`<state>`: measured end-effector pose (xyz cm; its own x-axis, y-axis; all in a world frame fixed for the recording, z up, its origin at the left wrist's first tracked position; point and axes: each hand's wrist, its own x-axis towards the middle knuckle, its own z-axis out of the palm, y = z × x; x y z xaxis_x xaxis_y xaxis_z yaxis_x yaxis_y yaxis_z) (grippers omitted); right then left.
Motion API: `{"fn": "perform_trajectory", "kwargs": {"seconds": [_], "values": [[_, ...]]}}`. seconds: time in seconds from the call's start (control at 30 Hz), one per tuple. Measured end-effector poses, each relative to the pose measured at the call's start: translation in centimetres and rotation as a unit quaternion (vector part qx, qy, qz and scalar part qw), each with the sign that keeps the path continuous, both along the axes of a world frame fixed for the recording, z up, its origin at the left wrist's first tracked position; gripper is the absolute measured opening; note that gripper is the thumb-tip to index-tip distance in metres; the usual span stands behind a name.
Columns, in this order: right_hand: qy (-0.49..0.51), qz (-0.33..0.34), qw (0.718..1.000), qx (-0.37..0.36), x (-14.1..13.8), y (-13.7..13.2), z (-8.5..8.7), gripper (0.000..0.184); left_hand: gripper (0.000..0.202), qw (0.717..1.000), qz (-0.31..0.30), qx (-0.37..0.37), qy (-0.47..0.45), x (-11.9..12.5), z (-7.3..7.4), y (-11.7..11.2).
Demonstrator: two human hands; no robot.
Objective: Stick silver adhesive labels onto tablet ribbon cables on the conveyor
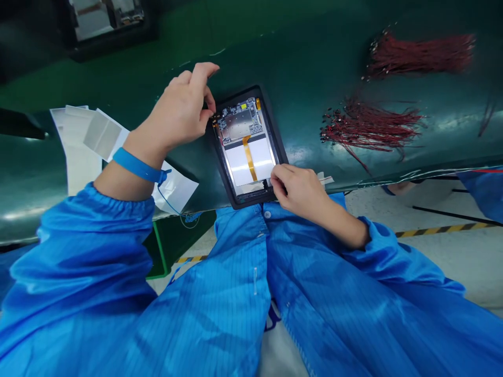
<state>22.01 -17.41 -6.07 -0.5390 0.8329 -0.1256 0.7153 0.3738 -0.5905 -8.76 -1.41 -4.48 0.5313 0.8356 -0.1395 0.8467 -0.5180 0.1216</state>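
An opened tablet lies at the bench's near edge, its black frame around a bare circuit board, a white panel and an orange ribbon cable. At its upper left corner is my left hand, thumb and a finger pinched together, the index finger lifted; anything between them is too small to make out. My right hand rests over the lower right corner with fingers curled in, beside a small black piece. What its fingertips hold is hidden. A blue strap circles my left wrist.
Two bundles of thin dark red wires lie on the green bench mat at the right. White sheets are spread under and beside my left forearm. Another dark-framed device stands at the far left.
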Motion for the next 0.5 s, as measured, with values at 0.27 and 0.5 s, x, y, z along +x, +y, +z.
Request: {"fn": "perform_trajectory", "kwargs": {"seconds": [0.27,0.5], "values": [[-0.003,0.005,1.000,-0.008,0.0,0.0,0.1,0.021,0.081,0.999,0.001,-0.043,-0.005,1.4,1.0,0.5],[0.012,0.004,1.000,-0.009,0.1,-0.1,0.1,0.020,0.064,0.995,0.010,-0.004,-0.100,0.2,1.0,-2.1]]}}
